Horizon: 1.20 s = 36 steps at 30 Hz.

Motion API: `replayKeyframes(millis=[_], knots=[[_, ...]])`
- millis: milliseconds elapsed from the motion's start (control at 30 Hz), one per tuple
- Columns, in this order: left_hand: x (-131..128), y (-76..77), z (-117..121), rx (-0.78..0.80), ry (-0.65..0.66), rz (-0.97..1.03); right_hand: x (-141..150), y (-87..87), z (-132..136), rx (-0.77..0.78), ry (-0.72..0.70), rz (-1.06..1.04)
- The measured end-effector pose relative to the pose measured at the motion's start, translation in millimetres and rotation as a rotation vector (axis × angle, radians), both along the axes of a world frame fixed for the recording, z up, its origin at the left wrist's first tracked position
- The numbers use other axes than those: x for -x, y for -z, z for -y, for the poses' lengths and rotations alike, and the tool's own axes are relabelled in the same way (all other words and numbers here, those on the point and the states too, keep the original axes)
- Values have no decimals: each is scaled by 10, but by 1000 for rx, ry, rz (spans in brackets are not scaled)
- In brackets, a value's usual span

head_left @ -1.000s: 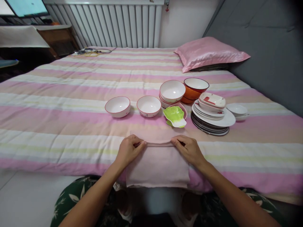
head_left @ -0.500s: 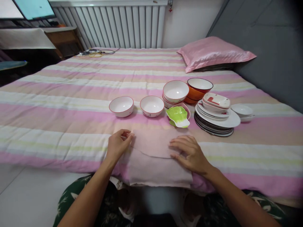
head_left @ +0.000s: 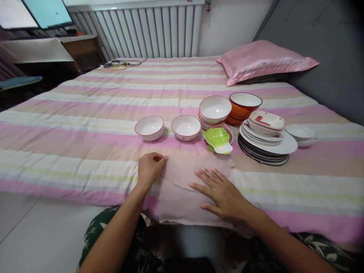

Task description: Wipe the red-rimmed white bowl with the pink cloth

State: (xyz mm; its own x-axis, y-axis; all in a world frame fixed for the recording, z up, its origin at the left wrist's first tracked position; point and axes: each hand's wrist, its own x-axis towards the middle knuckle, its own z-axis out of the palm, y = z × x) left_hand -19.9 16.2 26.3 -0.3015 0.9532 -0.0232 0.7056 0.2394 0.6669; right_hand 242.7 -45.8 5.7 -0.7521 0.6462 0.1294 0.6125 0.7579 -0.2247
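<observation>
A pale pink cloth (head_left: 182,189) lies at the near edge of the striped bed (head_left: 85,132), partly folded. My left hand (head_left: 150,167) is closed in a pinch on the cloth's far left corner. My right hand (head_left: 222,191) rests flat on the cloth, fingers stretched out and spread. Just beyond the cloth stand two white red-rimmed bowls (head_left: 149,127) (head_left: 186,127) and a green leaf-shaped dish (head_left: 218,139).
Stacked white bowls (head_left: 215,109), an orange bowl (head_left: 244,104), a stack of plates (head_left: 267,146) with a small dish on top and small saucers (head_left: 300,133) sit to the right. A pink pillow (head_left: 264,62) lies at the headboard. A radiator and desk stand behind the bed.
Both hands had gripped the cloth's fold together. The left hand has carried a corner away to the far left, and the right hand has opened and laid flat on the cloth.
</observation>
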Motion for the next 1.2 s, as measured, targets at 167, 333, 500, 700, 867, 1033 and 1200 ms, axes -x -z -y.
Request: replayKeyframes(millis=[167, 333, 500, 700, 867, 1033, 1200], knots=[[-10, -25, 9, -16, -8, -61, -7, 13, -7, -4, -3, -7], [-33, -33, 19, -25, -37, -109, -7, 29, -7, 0, 2, 9], [-37, -44, 17, -8, -27, -94, -1, 48, -2, -28, 1, 25], [-12, -8, -8, -65, -17, -33, 20, 36, 14, -46, 3, 58], [3, 38, -71, -69, -34, -72, 50, 25, 10, -53, 9, 47], [-2, 27, -55, -84, -50, -157, 70, 32, 8, -38, 2, 29], [-208, 36, 117, -425, 176, -351, 34, -66, -41, 1, 20, -9]])
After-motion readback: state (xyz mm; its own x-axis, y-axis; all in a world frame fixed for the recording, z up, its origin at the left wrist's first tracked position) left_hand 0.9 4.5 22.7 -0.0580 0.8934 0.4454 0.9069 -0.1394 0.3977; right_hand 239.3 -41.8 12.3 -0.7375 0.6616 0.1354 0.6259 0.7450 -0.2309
